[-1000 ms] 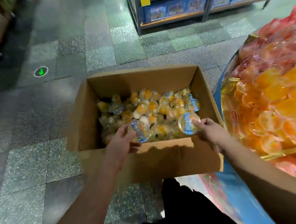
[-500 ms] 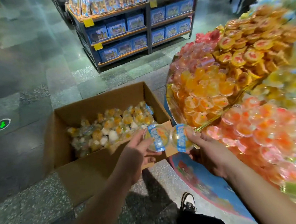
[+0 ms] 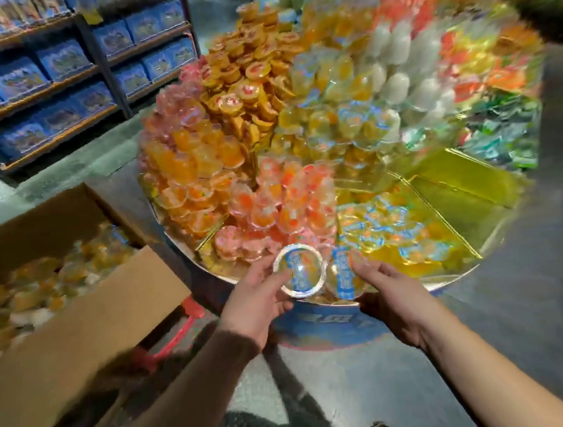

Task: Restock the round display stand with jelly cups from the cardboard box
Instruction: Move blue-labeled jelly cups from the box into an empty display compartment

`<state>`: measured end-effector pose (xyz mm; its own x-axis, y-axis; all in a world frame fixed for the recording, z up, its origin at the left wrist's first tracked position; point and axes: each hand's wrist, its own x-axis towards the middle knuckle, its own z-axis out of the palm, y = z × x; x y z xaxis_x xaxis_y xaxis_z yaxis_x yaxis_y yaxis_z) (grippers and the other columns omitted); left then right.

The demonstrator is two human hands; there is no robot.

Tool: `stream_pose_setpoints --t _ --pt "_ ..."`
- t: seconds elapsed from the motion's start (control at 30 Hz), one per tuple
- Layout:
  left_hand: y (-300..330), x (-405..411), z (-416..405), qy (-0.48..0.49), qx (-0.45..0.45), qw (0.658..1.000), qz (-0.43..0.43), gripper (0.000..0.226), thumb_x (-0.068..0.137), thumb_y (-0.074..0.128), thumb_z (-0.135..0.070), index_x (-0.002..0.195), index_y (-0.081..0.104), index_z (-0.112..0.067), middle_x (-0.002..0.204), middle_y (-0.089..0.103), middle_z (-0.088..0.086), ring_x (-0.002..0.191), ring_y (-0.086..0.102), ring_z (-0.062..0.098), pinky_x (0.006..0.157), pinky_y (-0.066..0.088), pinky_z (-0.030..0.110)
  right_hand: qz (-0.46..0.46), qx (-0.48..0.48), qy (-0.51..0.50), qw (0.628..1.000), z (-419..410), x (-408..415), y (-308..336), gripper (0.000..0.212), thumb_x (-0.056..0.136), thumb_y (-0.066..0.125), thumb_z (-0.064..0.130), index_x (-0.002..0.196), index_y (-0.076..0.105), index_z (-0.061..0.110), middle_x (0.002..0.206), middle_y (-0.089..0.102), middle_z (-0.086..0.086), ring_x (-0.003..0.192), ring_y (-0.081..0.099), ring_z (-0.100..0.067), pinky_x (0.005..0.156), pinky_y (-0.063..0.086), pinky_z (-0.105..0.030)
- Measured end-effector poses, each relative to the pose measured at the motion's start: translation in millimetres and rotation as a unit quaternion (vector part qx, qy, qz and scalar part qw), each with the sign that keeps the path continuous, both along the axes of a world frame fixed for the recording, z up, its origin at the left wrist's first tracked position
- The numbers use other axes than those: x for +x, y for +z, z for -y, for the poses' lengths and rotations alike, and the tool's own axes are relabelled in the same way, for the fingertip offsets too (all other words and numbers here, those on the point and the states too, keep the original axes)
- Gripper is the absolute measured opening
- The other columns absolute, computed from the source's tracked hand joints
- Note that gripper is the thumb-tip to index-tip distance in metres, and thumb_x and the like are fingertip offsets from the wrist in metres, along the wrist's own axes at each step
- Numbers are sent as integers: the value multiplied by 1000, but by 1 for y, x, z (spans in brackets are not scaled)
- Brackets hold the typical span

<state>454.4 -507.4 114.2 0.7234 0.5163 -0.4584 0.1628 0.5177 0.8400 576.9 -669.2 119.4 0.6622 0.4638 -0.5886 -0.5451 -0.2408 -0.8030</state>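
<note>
Step in hand: carrying jelly cups to the round display stand (image 3: 448, 285). Left hand (image 3: 259, 301) has fingers curled round one jelly cup (image 3: 299, 275), lid up; right hand (image 3: 389, 292) pinches a second cup (image 3: 342, 274), tilted on edge. Both cups hang over the stand's near rim, just beside the part-filled blue-label compartment (image 3: 391, 226). Next move, likely: reach forward-right and set them in there without knocking the pink cups (image 3: 275, 234). Both arms extended, palms turned inward. Cardboard box (image 3: 87, 321) sits at left, still holding cups.

The cardboard box (image 3: 77, 322) sits left of the round display stand (image 3: 451, 278), shelves (image 3: 54, 83) behind both.
</note>
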Motion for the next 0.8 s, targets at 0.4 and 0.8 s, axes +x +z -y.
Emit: stream_pose_setpoints --t 0.4,0.8 --pt "-46 154 174 -95 -91 987 -92 21 89 63 -13 110 63 -8 102 68 20 72 63 20 59 52 26 -103 -23 -76 992 182 132 -57 31 93 66 31 118 61 14 98 64 -6 59 49 -13 52 41 -21" --pt "-105 240 140 5 -127 977 -170 18 99 49 -3 91 62 -11 82 68 9 59 66 16 57 46 22 -143 -54 -79 985 121 214 -125 35 91 70 18 122 54 15 85 58 -6 61 51 -14 47 42 -20"
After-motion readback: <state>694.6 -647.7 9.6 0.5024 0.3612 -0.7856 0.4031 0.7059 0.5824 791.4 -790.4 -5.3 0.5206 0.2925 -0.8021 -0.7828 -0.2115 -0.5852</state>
